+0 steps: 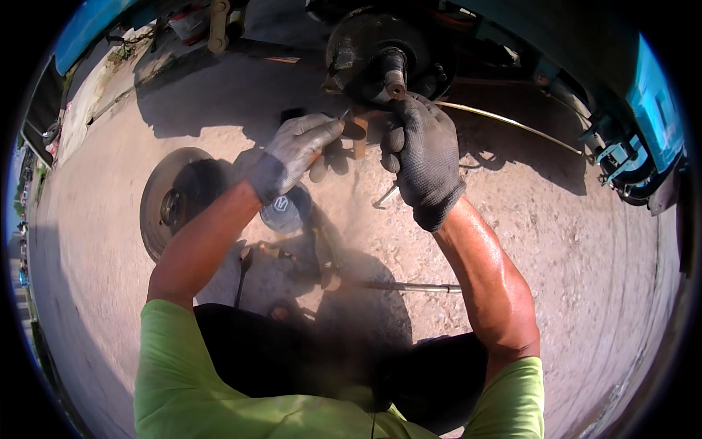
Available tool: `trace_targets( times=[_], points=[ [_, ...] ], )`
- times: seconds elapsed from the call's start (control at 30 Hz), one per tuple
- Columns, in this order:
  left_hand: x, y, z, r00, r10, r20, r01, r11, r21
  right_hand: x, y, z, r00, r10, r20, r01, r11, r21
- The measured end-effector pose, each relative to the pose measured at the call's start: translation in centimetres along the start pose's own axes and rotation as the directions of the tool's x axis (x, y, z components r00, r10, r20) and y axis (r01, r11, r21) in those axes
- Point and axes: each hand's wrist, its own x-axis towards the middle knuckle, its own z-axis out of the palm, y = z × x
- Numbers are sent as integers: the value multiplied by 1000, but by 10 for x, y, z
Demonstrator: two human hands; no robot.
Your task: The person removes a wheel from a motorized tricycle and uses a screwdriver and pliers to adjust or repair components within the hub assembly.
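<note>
The person crouches on the concrete ground [556, 241] in front of a vehicle's bare wheel hub [369, 51], the wheel already off. Both hands wear grey knit gloves. The left hand [296, 150] pinches a thin metal pin [344, 114] between thumb and forefinger, its tip aimed at the underside of the hub just below the axle stub [395, 73]. The right hand [420, 150] is closed, its fingers curled up against the lower edge of the hub beside the stub; whether it grips a part there or only braces cannot be told, as the glove hides the contact.

By the look of it, the step in hand is fitting or picking at a small part at the base of the hub, with the right hand steadying while the left works the pin. The next move seems to call for a fine, steady push of the pin into its place, with the hub kept from turning.

On the ground to the left lies a round brake drum [172, 201], and just beside it, under the left wrist, a small round cap [281, 212]. A long metal rod [409, 287] lies near the person's knees, and a thin cable [512, 123] runs from the hub off to the right.
</note>
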Motion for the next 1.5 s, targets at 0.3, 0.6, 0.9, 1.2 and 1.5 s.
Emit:
trace_targets(
  times=[0.3, 0.6, 0.9, 1.2, 1.5],
  points=[
    [7, 8, 15, 1000, 20, 19, -19, 999, -32, 16, 0, -39, 813, -387, 434, 578, 627, -523],
    [17, 6, 16, 997, 6, 77, -6, 1000, -12, 27, -10, -57, 922, -77, 379, 217, 914, -343],
    [12, 18, 22, 995, 48, 88, -51, 998, 39, 27, -9, -53, 924, -107, 366, 260, 879, -399],
    [3, 20, 12, 994, 31, 107, -38, 997, 62, 23, -12, -33, 967, -145, 211, 212, 916, -340],
    [8, 8, 11, 990, 108, 90, -112, 993, 46, 10, -2, -42, 956, -173, 236, 260, 873, -414]
  ],
)
